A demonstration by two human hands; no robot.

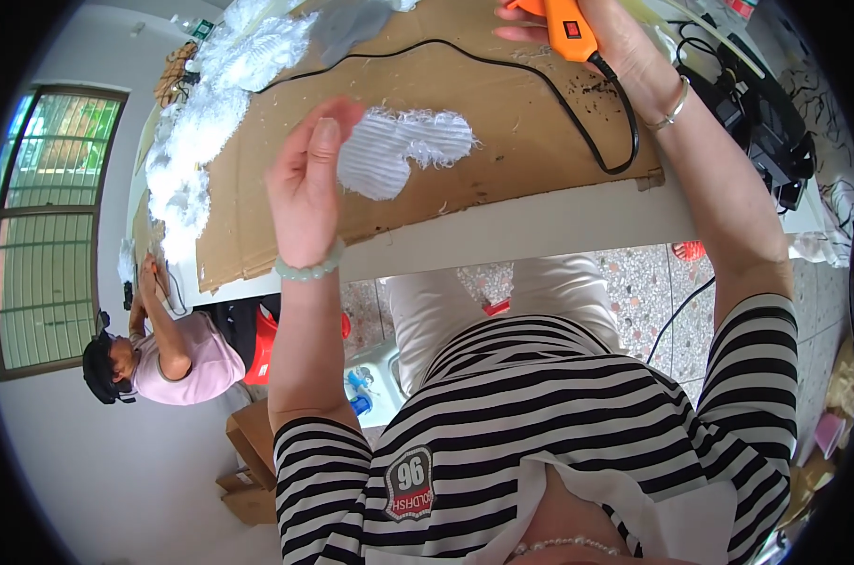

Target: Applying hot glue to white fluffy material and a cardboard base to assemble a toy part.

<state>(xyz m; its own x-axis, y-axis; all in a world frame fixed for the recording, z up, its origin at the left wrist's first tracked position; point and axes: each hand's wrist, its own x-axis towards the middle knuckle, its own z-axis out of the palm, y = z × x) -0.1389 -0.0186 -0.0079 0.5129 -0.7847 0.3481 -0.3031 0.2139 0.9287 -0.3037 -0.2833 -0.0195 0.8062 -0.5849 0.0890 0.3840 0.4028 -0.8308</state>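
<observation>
My left hand (305, 179) is raised over the cardboard sheet (465, 85) and pinches the edge of a white ribbed fabric piece (399, 151), which hangs toward the right. My right hand (606, 38) is at the top edge of the picture, wrapped around an orange glue gun (568, 26). The gun's black cord (587, 132) loops across the cardboard and back toward the left. A pale bead bracelet sits on my left wrist and a metal bangle on my right.
A heap of white fluffy fabric pieces (210, 113) lies along the cardboard's left side, with a grey piece (352, 24) beyond. The white table edge (540, 226) runs below the cardboard. Another person in pink (168, 358) sits at left. Black cables and gear (757, 122) crowd the right.
</observation>
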